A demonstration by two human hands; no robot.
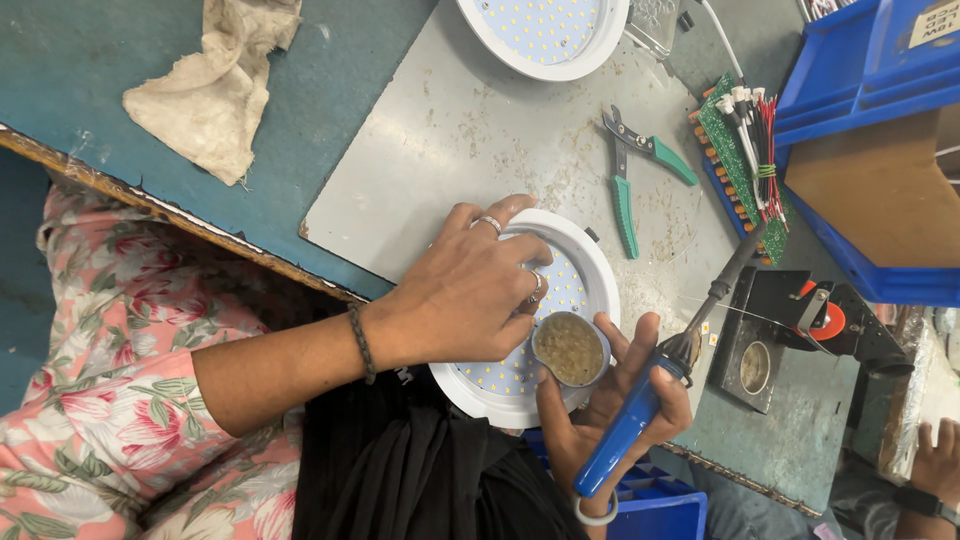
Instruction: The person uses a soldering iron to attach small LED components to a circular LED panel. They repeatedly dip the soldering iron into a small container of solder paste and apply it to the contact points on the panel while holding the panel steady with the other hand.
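Scuffed grey mat (pixel 470 130) on teal workbench (pixel 80 50)

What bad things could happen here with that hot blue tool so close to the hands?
The soldering iron sits in the right hand together with a small tin of brownish paste, so the tin could tip or a finger could touch the hot end. The left hand lies flat on the round white light panel, close to the iron, and might get burned. The green-handled cutters lie open nearby and could nick a reaching hand.
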